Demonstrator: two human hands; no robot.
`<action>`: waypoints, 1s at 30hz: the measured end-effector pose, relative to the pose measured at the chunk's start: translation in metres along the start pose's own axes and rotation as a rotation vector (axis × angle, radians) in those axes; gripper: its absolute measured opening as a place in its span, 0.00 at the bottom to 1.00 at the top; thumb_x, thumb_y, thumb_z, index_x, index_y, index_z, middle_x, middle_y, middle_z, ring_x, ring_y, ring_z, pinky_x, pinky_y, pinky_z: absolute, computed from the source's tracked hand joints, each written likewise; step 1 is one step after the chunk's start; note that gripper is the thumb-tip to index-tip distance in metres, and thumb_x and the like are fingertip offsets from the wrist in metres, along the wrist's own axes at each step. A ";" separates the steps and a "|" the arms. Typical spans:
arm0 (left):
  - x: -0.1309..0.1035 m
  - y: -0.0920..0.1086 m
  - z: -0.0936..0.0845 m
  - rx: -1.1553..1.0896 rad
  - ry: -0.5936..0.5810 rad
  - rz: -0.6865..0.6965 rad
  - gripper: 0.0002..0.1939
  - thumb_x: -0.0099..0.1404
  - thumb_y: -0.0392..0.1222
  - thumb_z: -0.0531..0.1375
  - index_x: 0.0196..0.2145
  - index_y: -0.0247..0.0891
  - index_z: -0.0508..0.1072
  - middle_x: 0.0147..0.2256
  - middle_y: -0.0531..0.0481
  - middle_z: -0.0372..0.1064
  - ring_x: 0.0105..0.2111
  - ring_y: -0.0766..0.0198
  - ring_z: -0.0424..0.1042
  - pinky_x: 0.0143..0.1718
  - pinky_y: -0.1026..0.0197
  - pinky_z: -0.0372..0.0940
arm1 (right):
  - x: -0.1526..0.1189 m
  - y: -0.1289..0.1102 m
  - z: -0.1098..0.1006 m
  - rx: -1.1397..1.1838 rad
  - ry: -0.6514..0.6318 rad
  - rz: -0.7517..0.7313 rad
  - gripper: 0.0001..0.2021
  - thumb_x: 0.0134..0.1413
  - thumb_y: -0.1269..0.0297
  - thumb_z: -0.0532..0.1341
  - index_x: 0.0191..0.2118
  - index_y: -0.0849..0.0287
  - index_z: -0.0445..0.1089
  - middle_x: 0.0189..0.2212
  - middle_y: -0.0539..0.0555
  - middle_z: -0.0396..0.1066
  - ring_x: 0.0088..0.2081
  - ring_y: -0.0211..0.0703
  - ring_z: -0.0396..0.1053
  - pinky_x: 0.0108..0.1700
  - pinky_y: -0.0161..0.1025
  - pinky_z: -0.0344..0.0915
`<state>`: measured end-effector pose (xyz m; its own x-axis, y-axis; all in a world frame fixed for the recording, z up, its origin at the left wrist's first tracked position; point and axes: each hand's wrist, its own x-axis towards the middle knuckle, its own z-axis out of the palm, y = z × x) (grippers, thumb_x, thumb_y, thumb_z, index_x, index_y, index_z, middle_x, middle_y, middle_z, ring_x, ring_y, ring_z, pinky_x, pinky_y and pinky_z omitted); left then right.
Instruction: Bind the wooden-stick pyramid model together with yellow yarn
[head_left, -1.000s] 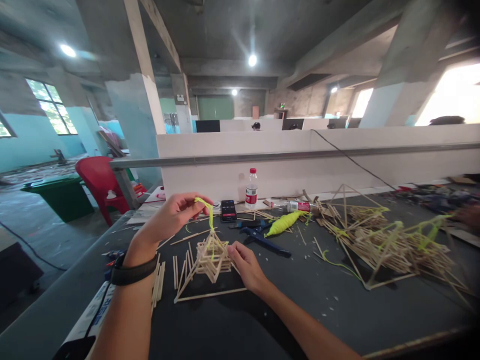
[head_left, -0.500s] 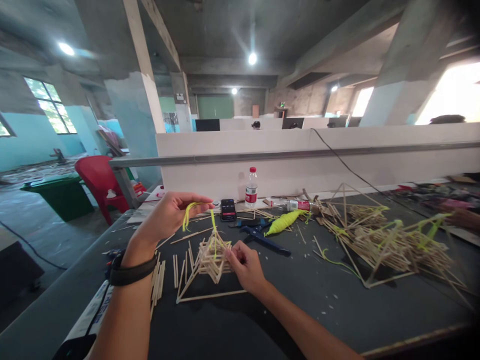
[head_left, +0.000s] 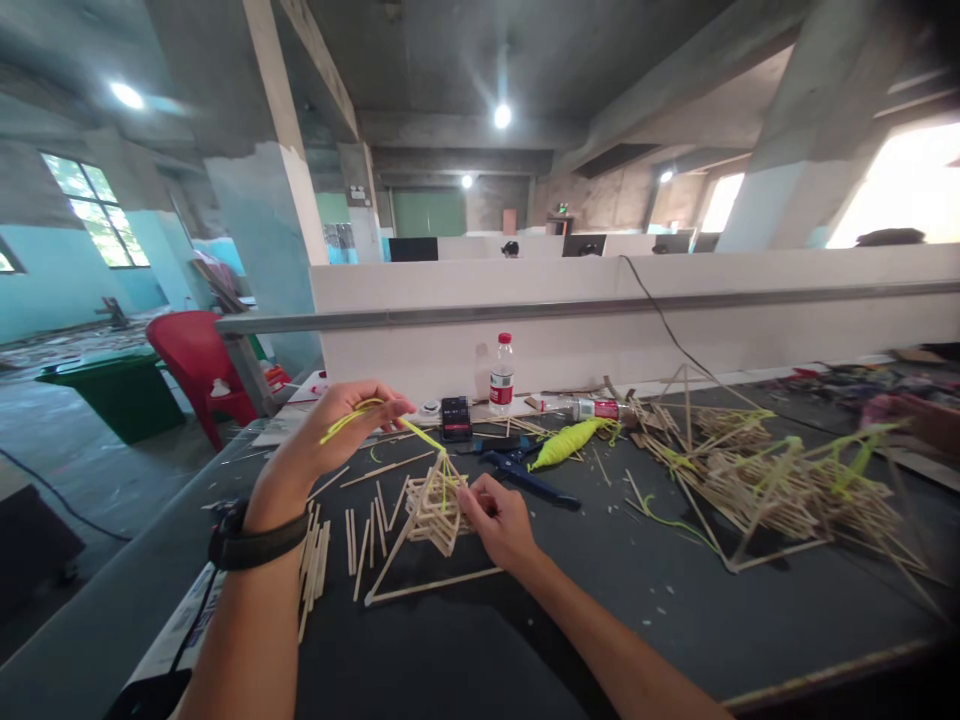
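A pyramid frame of thin wooden sticks [head_left: 436, 581] stands on the dark table, with a smaller stack of crossed sticks [head_left: 435, 515] inside it. Yellow-green string [head_left: 424, 436] runs from its apex up to my left hand [head_left: 351, 425], whose fingers are pinched on it, with loose ends hanging over the hand. At the right side of the stack, my right hand [head_left: 496, 520] has its thumb and forefinger closed on the sticks. Its other fingers are curled in.
Loose sticks [head_left: 315, 565] lie left of the frame. Behind it are a phone [head_left: 456, 418], an upright bottle [head_left: 502, 375], blue pliers [head_left: 531, 478] and a yellow string bundle [head_left: 568, 443]. Stick structures [head_left: 802, 490] fill the right. A person's hand [head_left: 919, 422] shows at the far right.
My left hand has moved slightly left, and the string now slants instead of rising straight. The pyramid has shifted and tilted a little to the right, along with my right hand.
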<state>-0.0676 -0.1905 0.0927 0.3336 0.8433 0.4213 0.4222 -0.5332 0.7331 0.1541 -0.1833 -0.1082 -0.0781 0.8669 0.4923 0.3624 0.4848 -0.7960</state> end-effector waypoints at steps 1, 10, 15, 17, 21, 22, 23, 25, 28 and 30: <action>0.001 0.000 0.002 -0.076 -0.021 -0.031 0.12 0.65 0.47 0.62 0.29 0.36 0.72 0.34 0.51 0.77 0.29 0.67 0.74 0.34 0.64 0.69 | 0.000 0.000 0.000 -0.003 -0.003 -0.001 0.20 0.61 0.46 0.57 0.26 0.55 0.62 0.15 0.43 0.56 0.19 0.35 0.51 0.24 0.32 0.49; 0.004 -0.004 0.009 -0.084 -0.086 -0.071 0.12 0.69 0.47 0.58 0.31 0.37 0.68 0.22 0.51 0.74 0.21 0.66 0.75 0.27 0.66 0.69 | 0.001 -0.001 0.000 -0.016 -0.004 -0.002 0.19 0.62 0.46 0.55 0.27 0.55 0.62 0.15 0.43 0.58 0.18 0.35 0.53 0.24 0.33 0.49; 0.006 0.005 0.023 -0.077 -0.129 -0.028 0.13 0.71 0.49 0.55 0.35 0.38 0.68 0.21 0.54 0.72 0.19 0.68 0.72 0.25 0.67 0.67 | 0.001 -0.002 0.000 -0.021 0.006 0.004 0.21 0.62 0.44 0.54 0.27 0.55 0.63 0.14 0.44 0.59 0.18 0.36 0.53 0.23 0.33 0.48; 0.006 0.008 0.030 -0.103 -0.143 -0.022 0.12 0.71 0.50 0.54 0.35 0.39 0.67 0.21 0.54 0.71 0.20 0.68 0.71 0.25 0.67 0.66 | 0.001 -0.002 0.000 -0.024 0.007 0.005 0.21 0.62 0.43 0.53 0.27 0.55 0.64 0.14 0.44 0.59 0.18 0.36 0.53 0.23 0.33 0.48; 0.007 0.011 0.041 -0.156 -0.165 -0.041 0.11 0.70 0.49 0.56 0.37 0.39 0.67 0.19 0.56 0.68 0.18 0.69 0.67 0.22 0.68 0.63 | 0.001 -0.002 0.000 -0.034 -0.005 -0.001 0.20 0.62 0.45 0.55 0.27 0.55 0.64 0.14 0.43 0.58 0.18 0.35 0.54 0.23 0.33 0.49; 0.008 0.011 0.042 -0.171 -0.170 -0.048 0.10 0.70 0.49 0.56 0.37 0.39 0.67 0.19 0.57 0.68 0.17 0.69 0.67 0.21 0.68 0.62 | 0.001 -0.002 0.000 -0.038 -0.009 -0.002 0.19 0.62 0.46 0.55 0.28 0.55 0.63 0.15 0.43 0.58 0.18 0.35 0.54 0.24 0.33 0.49; 0.009 0.011 0.043 -0.187 -0.172 -0.052 0.10 0.70 0.49 0.56 0.37 0.39 0.67 0.19 0.57 0.68 0.17 0.69 0.67 0.21 0.68 0.62 | 0.001 -0.002 0.000 -0.043 -0.012 -0.002 0.19 0.62 0.46 0.56 0.28 0.55 0.63 0.15 0.43 0.58 0.18 0.35 0.55 0.24 0.33 0.49; 0.010 0.010 0.045 -0.217 -0.174 -0.048 0.10 0.70 0.48 0.57 0.37 0.39 0.68 0.20 0.56 0.69 0.18 0.69 0.68 0.22 0.68 0.63 | 0.000 -0.003 -0.002 -0.058 -0.010 -0.001 0.17 0.61 0.47 0.57 0.28 0.55 0.64 0.15 0.43 0.57 0.19 0.36 0.55 0.25 0.33 0.50; 0.011 0.010 0.045 -0.243 -0.158 -0.024 0.10 0.69 0.47 0.58 0.35 0.38 0.71 0.25 0.52 0.72 0.25 0.67 0.72 0.29 0.65 0.69 | 0.000 -0.007 -0.006 -0.083 0.017 0.003 0.15 0.57 0.48 0.61 0.31 0.54 0.65 0.18 0.43 0.58 0.21 0.38 0.58 0.28 0.35 0.54; 0.011 0.011 0.044 -0.235 -0.146 -0.011 0.09 0.67 0.46 0.61 0.36 0.37 0.73 0.31 0.48 0.75 0.31 0.65 0.75 0.36 0.63 0.71 | 0.000 -0.012 -0.008 -0.100 0.060 -0.021 0.14 0.54 0.50 0.64 0.34 0.54 0.67 0.23 0.46 0.62 0.26 0.40 0.62 0.32 0.36 0.57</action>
<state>-0.0225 -0.1902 0.0819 0.4558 0.8210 0.3438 0.2249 -0.4800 0.8480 0.1571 -0.1897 -0.0959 -0.0321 0.8470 0.5307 0.4520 0.4859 -0.7481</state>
